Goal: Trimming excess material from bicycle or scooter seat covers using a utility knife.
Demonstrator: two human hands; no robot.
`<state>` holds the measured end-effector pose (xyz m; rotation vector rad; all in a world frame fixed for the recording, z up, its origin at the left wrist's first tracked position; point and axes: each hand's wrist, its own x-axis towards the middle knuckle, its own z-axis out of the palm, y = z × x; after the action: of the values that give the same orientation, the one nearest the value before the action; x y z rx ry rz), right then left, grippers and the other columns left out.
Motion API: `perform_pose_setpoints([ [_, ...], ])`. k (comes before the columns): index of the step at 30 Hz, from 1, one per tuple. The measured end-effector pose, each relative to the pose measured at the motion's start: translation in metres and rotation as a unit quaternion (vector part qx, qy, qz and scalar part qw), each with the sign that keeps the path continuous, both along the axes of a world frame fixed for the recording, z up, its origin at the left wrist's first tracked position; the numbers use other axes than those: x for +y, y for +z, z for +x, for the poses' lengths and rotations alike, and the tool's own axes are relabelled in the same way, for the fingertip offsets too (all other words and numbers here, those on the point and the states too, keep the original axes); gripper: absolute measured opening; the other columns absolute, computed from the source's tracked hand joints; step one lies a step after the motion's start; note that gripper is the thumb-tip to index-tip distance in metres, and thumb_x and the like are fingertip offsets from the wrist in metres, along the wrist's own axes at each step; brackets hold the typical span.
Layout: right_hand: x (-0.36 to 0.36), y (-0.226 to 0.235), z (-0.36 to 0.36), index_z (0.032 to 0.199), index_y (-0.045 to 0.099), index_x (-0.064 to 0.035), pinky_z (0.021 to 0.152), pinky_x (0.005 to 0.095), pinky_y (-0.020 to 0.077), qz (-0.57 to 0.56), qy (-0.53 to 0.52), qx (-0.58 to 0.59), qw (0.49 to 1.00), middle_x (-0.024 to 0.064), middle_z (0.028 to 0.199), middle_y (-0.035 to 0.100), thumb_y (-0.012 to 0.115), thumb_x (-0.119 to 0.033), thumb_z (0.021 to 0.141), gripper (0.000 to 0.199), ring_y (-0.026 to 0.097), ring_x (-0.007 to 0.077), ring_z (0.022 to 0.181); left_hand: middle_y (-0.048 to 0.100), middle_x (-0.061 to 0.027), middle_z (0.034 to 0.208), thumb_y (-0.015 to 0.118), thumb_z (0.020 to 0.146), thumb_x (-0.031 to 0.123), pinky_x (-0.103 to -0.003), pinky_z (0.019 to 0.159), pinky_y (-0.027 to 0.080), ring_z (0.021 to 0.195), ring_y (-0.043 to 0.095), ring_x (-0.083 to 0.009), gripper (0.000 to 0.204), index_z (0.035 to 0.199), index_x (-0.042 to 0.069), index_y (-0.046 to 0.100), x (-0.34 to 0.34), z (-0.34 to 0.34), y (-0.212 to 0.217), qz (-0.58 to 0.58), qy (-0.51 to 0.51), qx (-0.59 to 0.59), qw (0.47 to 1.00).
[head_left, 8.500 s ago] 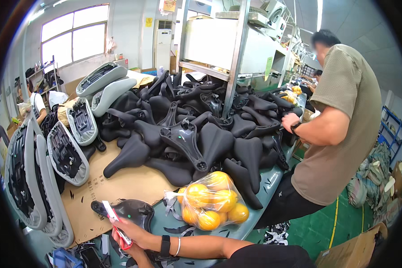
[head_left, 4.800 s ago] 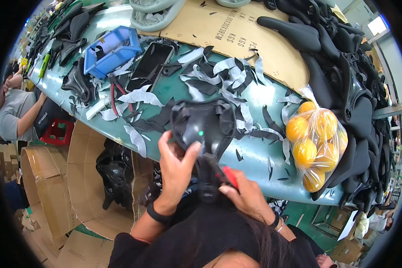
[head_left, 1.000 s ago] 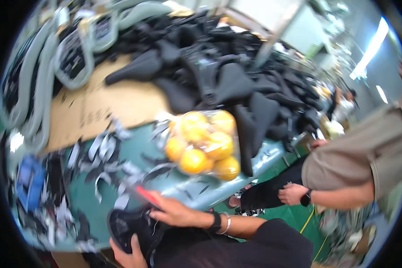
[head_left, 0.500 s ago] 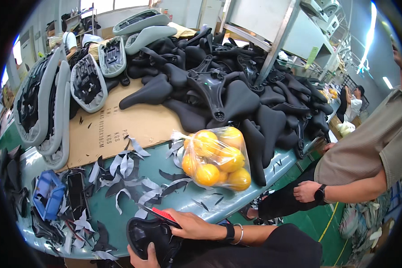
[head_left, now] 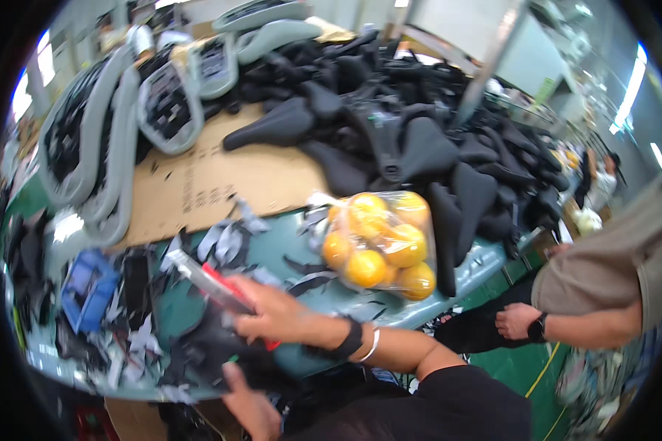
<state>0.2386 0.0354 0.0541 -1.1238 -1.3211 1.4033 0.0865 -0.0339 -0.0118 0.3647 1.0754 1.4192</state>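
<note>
My right hand (head_left: 272,309) is wrapped round a red-handled utility knife (head_left: 217,287), its grey end pointing up and left over the table. Below it is a black bicycle saddle (head_left: 213,349), blurred by motion, at the table's near edge. My left hand (head_left: 251,404) is at the saddle's near side, thumb up against its edge; its other fingers are mostly hidden. Grey and black trimmed scraps (head_left: 228,239) are scattered beyond the knife. To the right of them lies a clear plastic bag of oranges (head_left: 375,242).
A large heap of black saddles (head_left: 419,147) covers the back of the green table (head_left: 290,239). Grey padded trays (head_left: 173,110) stand on and beside cardboard (head_left: 221,180) at the left. A blue bin (head_left: 88,290) and a dark phone (head_left: 136,279) lie nearby. Another person (head_left: 603,279) stands at the right.
My right hand has lifted the knife up and left, away from the saddle. The saddle has shifted left and tilted. The whole view has swung and is blurred.
</note>
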Motion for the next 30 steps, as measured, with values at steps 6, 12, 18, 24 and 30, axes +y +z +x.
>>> perform_pose_setpoints([
  [6, -0.002, -0.014, 0.021, 0.113, 0.051, -0.0036, 0.058, 0.0284, 0.0469, -0.04, -0.017, -0.195, 0.98, 0.0069, 0.079, 0.056, 0.063, -0.013, 0.076, 0.04, 0.056, 0.0129, 0.063, 0.066, -0.0095, 0.069, 0.047, 0.095, 0.048, -0.022, 0.048, 0.045, 0.057, 0.063, -0.0129, 0.054, 0.084, -0.002, 0.065, 0.002, -0.047, 0.031, -0.173, -0.627, 0.215, 0.729],
  [12, -0.014, -0.011, 0.009, 0.115, 0.05, -0.0002, 0.064, 0.0259, 0.0467, -0.201, -0.064, -0.034, 0.977, 0.0021, 0.083, 0.057, 0.065, -0.006, 0.077, 0.041, 0.055, 0.0085, 0.071, 0.055, -0.011, 0.086, 0.067, 0.079, 0.003, -0.034, 0.061, 0.047, 0.071, 0.057, -0.0257, 0.038, 0.115, 0.002, 0.056, 0.039, -0.019, 0.045, 0.211, -0.252, 0.461, 0.825],
  [18, -0.027, -0.002, 0.013, 0.127, 0.044, -0.0019, 0.081, 0.0304, 0.0481, -0.106, 0.02, -0.188, 0.976, 0.0078, 0.098, 0.061, 0.068, -0.012, 0.081, 0.053, 0.061, 0.0149, 0.089, 0.053, -0.0061, 0.07, 0.068, 0.072, 0.003, -0.03, 0.056, 0.044, 0.059, 0.053, -0.0176, 0.028, 0.1, 0.006, 0.069, 0.051, -0.014, 0.009, 0.228, -0.307, 0.457, 0.803],
  [24, -0.038, 0.043, 0.047, 0.136, 0.046, -0.0112, 0.057, 0.0344, 0.0494, 0.092, 0.122, -0.475, 0.867, 0.0089, 0.081, 0.06, 0.07, -0.016, 0.081, 0.061, 0.062, 0.0262, 0.067, 0.052, -0.002, 0.062, 0.073, 0.067, 0.006, -0.031, 0.05, 0.043, 0.054, 0.054, -0.0179, 0.028, 0.095, 0.008, 0.071, 0.046, -0.017, 0.004, 0.322, -0.251, 0.452, 0.793],
  [30, -0.017, 0.05, 0.043, 0.14, 0.044, -0.0202, 0.041, 0.0336, 0.0387, 0.083, 0.258, -0.568, 0.777, 0.0024, 0.06, 0.045, 0.068, -0.023, 0.083, 0.062, 0.051, 0.0197, 0.047, 0.054, -0.001, 0.063, 0.075, 0.064, 0.005, -0.03, 0.049, 0.043, 0.053, 0.054, -0.0167, 0.031, 0.095, 0.007, 0.071, 0.049, -0.019, 0.002, 0.349, -0.261, 0.44, 0.785],
])
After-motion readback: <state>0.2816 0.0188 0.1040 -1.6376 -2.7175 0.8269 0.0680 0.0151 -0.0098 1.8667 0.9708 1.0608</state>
